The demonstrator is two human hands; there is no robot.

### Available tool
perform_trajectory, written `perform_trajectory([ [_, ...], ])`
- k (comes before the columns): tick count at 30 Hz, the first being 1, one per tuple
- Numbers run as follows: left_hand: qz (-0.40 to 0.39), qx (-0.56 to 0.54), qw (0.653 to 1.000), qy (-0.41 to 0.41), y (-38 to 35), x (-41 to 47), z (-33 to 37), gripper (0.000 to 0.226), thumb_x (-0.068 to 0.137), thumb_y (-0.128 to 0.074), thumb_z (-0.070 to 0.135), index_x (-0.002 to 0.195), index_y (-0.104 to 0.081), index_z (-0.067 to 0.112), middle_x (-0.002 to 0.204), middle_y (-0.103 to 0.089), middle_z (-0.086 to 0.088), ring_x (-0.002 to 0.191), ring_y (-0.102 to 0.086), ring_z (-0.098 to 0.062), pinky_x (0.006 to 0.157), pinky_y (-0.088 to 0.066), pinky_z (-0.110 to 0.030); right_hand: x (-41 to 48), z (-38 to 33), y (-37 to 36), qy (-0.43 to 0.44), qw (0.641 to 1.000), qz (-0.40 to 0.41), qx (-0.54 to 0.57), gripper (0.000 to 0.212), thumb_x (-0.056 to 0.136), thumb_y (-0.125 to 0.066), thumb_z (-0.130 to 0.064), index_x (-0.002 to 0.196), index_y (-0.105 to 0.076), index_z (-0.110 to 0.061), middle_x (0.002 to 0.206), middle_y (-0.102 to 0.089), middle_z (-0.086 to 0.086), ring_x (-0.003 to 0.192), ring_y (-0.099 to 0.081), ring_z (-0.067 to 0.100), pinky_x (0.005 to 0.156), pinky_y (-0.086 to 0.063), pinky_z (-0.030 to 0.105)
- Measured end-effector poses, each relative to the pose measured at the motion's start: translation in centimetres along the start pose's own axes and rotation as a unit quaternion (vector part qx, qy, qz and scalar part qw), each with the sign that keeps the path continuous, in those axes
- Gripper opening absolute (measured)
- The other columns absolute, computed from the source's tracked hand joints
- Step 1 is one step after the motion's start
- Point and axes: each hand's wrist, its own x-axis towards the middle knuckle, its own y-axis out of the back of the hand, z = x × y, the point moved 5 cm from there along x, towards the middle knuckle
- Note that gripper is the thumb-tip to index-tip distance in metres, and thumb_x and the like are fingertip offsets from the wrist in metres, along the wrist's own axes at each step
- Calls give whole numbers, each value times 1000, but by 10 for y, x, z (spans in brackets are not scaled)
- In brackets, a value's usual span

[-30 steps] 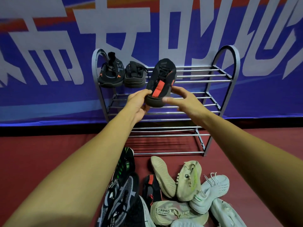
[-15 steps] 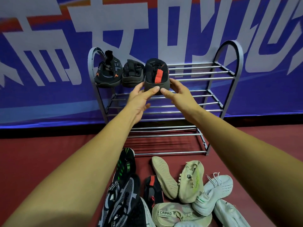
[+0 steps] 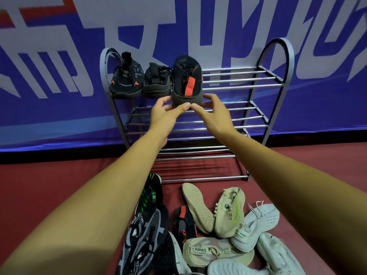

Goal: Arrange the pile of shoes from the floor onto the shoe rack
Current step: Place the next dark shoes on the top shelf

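At the bottom centre and right of the frame, a pile of shoes (image 3: 218, 235) lies on the red floor (image 3: 49, 185). It holds a black shoe with green marks (image 3: 151, 195), beige shoes (image 3: 230, 211) and white shoes (image 3: 258, 225), some tipped on their sides or sole up. Two bare forearms reach up from the lower corners toward the middle of the frame. There the left hand (image 3: 164, 116) and the right hand (image 3: 214, 116) meet at the heel of a black shoe with a red tab (image 3: 186, 80). Each hand holds it lightly, thumb under the sole edge and fingers curved round its side, the thumb tips almost touching. The shoe sits on the top shelf of the metal shoe rack (image 3: 238, 87), heel toward the camera. Just left of it on the same shelf stand two more black shoes (image 3: 139, 82), side by side. Behind the rack hangs a blue banner (image 3: 59, 116) with large white characters.
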Motion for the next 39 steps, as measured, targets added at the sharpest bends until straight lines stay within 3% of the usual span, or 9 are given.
perform_trajectory([
  [5, 17, -23, 1000, 9, 0, -2, 14, 68, 79, -82, 37, 139, -54, 21, 106, -74, 9, 101, -68, -7, 69, -46, -22, -2, -7, 3, -4, 999, -34, 5, 58, 95, -65, -42, 147, -45, -26, 118, -69, -6, 114, -65, 16, 100, -51, 39],
  [10, 36, -4, 999, 6, -10, -5, 18, 64, 78, -82, 39, 133, -54, 21, 111, -71, 4, 110, -65, -15, 99, -51, -39, 1, -18, 10, -38, 996, -10, 77, 53, 99, -60, -41, 145, -50, -17, 115, -67, -4, 104, -67, 17, 68, -51, 9],
  [14, 45, -17, 999, 4, -13, -2, 13, 60, 80, -82, 34, 132, -53, 21, 98, -71, 8, 98, -65, -11, 100, -49, -44, 8, -18, 7, -40, 995, 2, 89, 49, 100, -60, -33, 146, -52, -20, 126, -67, 3, 116, -63, 18, 101, -53, 40],
  [16, 44, -26, 999, 13, -13, 2, 12, 62, 82, -81, 33, 135, -51, 22, 98, -70, 9, 95, -63, -10, 102, -49, -45, 11, -18, 3, -41, 995, 4, 86, 48, 101, -59, -31, 147, -51, -21, 131, -65, 3, 122, -60, 19, 106, -50, 45],
  [22, 59, 18, 998, -13, -14, 12, 11, 63, 83, -78, 39, 137, -49, 22, 92, -69, 15, 97, -63, -4, 84, -47, -28, 17, -19, -2, -42, 998, 11, 54, 48, 103, -54, -32, 149, -47, -21, 136, -62, 4, 125, -57, 23, 108, -47, 46],
  [28, 39, 53, 997, -39, -12, 9, 2, 69, 86, -72, 44, 144, -41, 24, 96, -72, 14, 107, -64, -9, 92, -48, -30, 12, -14, 0, -51, 998, 5, 30, 49, 102, -56, -31, 149, -46, -19, 134, -62, 5, 121, -60, 22, 106, -49, 43],
  [32, 39, 100, 994, -8, -4, 0, -15, 55, 85, -72, 46, 126, -50, 17, 98, -68, 5, 103, -66, -22, 83, -50, -34, -4, 8, 2, -89, 994, -33, -47, 54, 99, -60, -34, 148, -47, -18, 133, -64, 6, 120, -61, 25, 103, -47, 38],
  [35, 0, 167, 986, 26, 0, -9, -41, 48, 83, -73, 49, 116, -53, 20, 102, -68, 0, 100, -66, -22, 88, -52, -40, -21, 30, 0, -114, 985, -71, -112, 54, 96, -62, -36, 145, -52, -16, 129, -67, 6, 118, -61, 27, 98, -47, 35],
  [39, -73, 269, 959, 45, 4, -26, -76, 39, 82, -76, 44, 107, -57, 22, 92, -67, 5, 84, -64, -15, 74, -48, -29, -43, 57, -9, -138, 962, -132, -195, 55, 93, -65, -37, 141, -55, -13, 130, -67, 11, 120, -61, 30, 100, -49, 36],
])
